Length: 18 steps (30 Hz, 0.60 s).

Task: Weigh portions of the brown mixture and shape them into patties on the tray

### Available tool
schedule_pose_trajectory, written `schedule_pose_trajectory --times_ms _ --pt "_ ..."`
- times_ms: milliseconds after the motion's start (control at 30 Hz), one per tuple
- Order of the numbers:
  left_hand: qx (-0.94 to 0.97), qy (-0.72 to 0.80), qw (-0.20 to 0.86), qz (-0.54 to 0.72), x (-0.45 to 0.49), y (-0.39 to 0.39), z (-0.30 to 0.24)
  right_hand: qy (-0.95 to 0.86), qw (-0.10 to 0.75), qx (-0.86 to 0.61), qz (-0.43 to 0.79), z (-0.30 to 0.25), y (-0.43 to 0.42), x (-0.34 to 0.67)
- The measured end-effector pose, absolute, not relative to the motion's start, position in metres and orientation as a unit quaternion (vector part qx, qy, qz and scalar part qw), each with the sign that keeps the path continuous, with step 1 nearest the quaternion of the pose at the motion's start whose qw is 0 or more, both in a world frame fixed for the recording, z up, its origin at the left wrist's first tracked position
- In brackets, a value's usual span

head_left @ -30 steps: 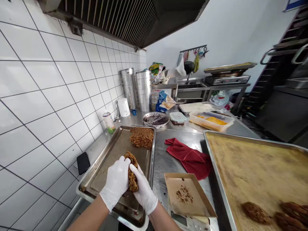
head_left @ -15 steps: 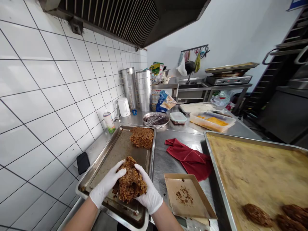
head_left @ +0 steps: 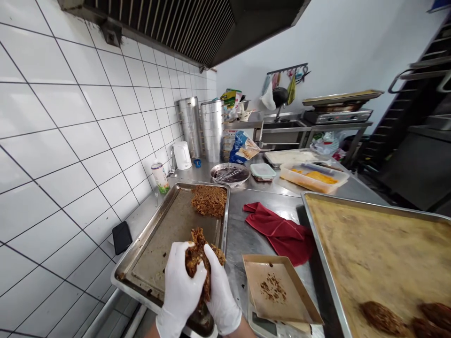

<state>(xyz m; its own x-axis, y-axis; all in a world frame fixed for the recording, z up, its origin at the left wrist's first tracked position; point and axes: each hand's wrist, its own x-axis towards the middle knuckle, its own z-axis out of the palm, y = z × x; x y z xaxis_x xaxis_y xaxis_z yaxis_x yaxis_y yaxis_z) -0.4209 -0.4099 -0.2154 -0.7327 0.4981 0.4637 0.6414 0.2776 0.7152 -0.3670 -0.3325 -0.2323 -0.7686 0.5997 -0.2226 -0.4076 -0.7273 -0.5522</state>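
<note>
Both my hands wear white gloves and press from either side on a clump of sticky, crumbly brown mixture [head_left: 198,253]. My left hand [head_left: 181,286] curls round its near left side, thumb across the front. On the right side my right hand [head_left: 221,293] is wrapped, fingers partly hidden. The clump is held above the near end of a metal baking tray [head_left: 155,239], which is scattered with crumbs. A larger block of similar brown mixture [head_left: 209,200] lies at the tray's far right corner.
A crumb-strewn cardboard tray [head_left: 257,300] rests on a scale [head_left: 256,326] to the right. Beyond it are a red cloth [head_left: 275,230] and a large dough-lined tray [head_left: 373,244] bearing several brown lumps [head_left: 382,317]. A phone [head_left: 121,238] lies by the tiled wall; a foil bowl [head_left: 230,173] stands behind.
My hands have drawn closer together, squeezing the clump into a narrower shape. My left hand has moved right and turned so its back faces me.
</note>
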Motion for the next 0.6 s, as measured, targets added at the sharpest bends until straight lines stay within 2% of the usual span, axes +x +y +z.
schedule_pose_trajectory --times_ms 133,233,400,600 --pt "-0.424 -0.807 0.109 -0.397 -0.419 -0.407 -0.221 -0.236 0.28 -0.239 0.899 -0.24 -0.332 -0.377" --pt "-0.458 -0.8 0.074 -0.381 -0.432 -0.41 -0.21 -0.231 0.256 -0.231 0.91 -0.245 -0.329 -0.384" --pt "-0.394 -0.784 0.002 -0.48 -0.461 -0.432 -0.191 -0.23 0.215 -0.173 0.933 -0.233 -0.32 -0.389" --pt "-0.204 -0.71 -0.088 -0.669 -0.456 -0.43 -0.254 -0.221 0.264 -0.181 0.921 -0.224 -0.336 -0.389"
